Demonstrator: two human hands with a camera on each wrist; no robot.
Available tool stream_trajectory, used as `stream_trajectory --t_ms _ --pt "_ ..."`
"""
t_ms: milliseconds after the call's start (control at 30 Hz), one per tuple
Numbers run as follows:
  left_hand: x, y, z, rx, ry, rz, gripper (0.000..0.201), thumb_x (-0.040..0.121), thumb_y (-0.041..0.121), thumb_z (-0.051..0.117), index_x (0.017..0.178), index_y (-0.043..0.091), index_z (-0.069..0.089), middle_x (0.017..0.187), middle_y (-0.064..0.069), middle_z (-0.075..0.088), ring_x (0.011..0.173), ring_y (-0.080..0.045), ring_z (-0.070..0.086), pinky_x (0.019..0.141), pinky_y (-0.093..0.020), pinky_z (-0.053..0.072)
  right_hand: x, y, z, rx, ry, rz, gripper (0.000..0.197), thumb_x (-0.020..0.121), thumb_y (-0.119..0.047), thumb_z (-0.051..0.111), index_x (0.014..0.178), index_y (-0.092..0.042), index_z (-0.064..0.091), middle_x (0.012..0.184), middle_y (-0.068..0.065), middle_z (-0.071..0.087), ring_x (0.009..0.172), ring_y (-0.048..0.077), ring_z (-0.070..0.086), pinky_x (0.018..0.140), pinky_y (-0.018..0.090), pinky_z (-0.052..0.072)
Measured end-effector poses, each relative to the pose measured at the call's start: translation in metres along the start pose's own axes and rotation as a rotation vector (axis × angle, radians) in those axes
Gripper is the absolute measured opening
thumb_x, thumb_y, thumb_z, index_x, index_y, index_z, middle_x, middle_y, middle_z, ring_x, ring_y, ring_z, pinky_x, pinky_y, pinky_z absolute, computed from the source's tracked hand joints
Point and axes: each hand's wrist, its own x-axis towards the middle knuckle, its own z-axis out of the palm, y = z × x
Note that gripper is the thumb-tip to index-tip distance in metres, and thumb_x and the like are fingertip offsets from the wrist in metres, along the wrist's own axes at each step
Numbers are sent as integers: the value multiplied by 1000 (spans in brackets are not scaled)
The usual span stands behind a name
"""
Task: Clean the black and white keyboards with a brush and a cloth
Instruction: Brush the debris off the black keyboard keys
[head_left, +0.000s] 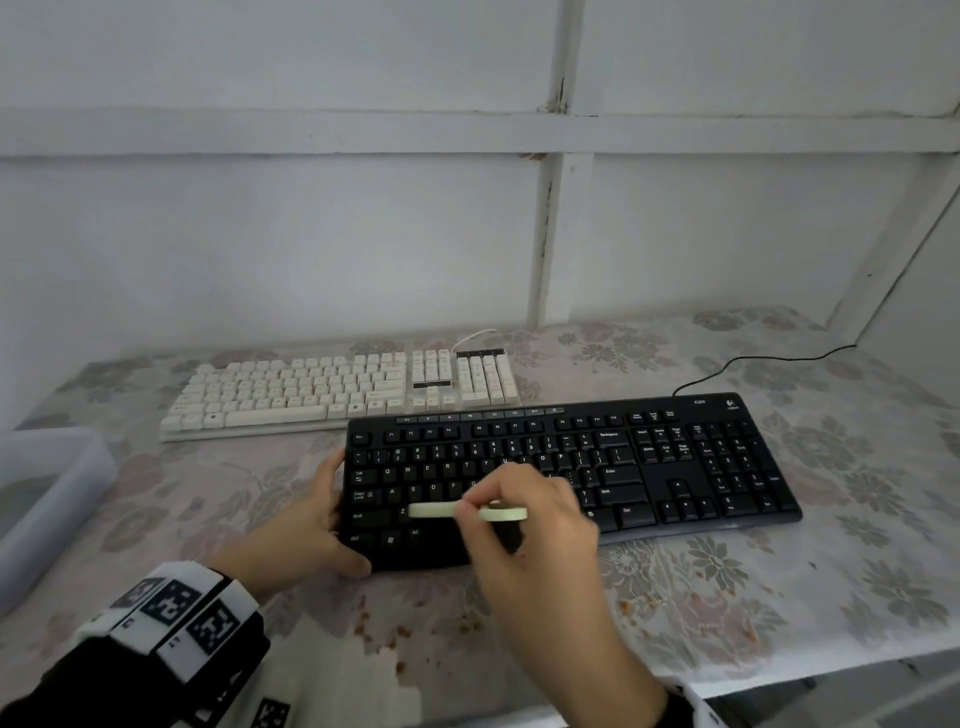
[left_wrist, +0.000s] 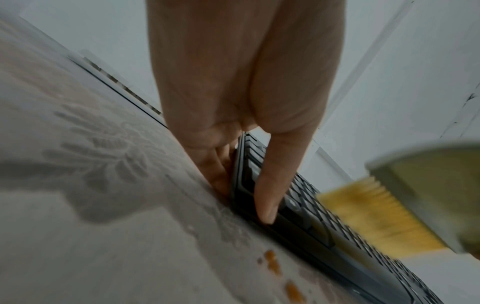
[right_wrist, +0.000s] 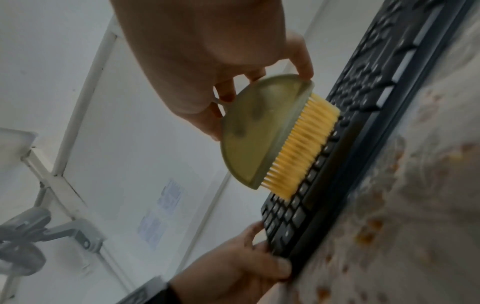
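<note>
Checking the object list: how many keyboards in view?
2. The black keyboard lies nearer, with the left hand at its left end and the right hand brushing it. The white keyboard lies behind it, untouched.

Right hand hides the black keyboard keys beneath it; brush bristles motion-blurred, its body cut by the frame edge in left-wrist view; white keyboard legends behind the black keyboard too small to read.
</note>
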Motion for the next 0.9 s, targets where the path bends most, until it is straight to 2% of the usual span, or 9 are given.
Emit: stream_trajectory --t_ms 133,267,400,500,600,700,800,867,900 --pt "-1 -1 0 27 28 25 132 51 -9 76 147 42 2 124 2 60 114 -16 59 94 -39 51 -9 -6 22 -12 -110 -64 10 82 -43 51 89 -36 49 91 -23 54 90 -1 45 90 40 39" --pt "-2 2 1 17 3 13 126 62 -23 71 145 42 2 122 6 57 111 -12 58 82 -27 52 -7 12 9 -27 -47 -5 8 79 -37 54 83 -41 48 85 -27 54 85 -2 46 85 45 43" --pt "-2 2 1 18 -10 -2 132 57 -16 74 148 43 -2 125 9 54 112 -12 58 81 -25 51 0 25 -18 -33 55 39 17 83 -26 62 74 -35 51 97 -30 53 85 1 47 83 55 46" --pt "-1 2 0 20 -13 -4 134 54 -13 75 148 42 -3 126 11 52 112 -9 57 82 -25 50 1 26 -29 78 -34 68 15 86 -27 66 75 -33 58 99 -26 56 91 5 50 85 40 46" --pt "-3 4 2 10 -15 11 128 59 -21 71 146 41 1 126 10 53 109 -8 58 80 -25 53 1 25 -32 153 -102 86 8 83 -31 68 84 -33 61 89 -15 61 88 8 53 72 20 44" --pt "-5 5 4 12 -8 15 124 64 -27 67 145 42 2 127 7 52 109 -9 58 75 -22 53 -1 30 -33 86 -119 49 16 84 -28 68 87 -39 57 95 -24 59 93 4 50 88 35 43" --pt "-5 6 4 18 -1 6 125 65 -27 67 147 41 1 128 6 52 110 -9 57 74 -20 52 1 44 -48 -20 -16 66 27 82 -23 69 89 -43 53 101 -33 53 90 1 48 91 48 43" --pt "-5 6 4 15 -1 2 126 63 -26 67 147 40 1 129 6 52 112 -9 56 76 -21 51 3 53 -61 -30 61 67 24 82 -18 69 82 -37 56 99 -30 54 88 2 50 90 44 44" --pt "-4 6 4 16 -1 2 127 62 -25 69 147 39 1 129 6 52 113 -10 56 79 -23 50 3 54 -66 -3 70 62 22 83 -16 69 77 -34 57 97 -27 56 88 3 51 87 36 45"
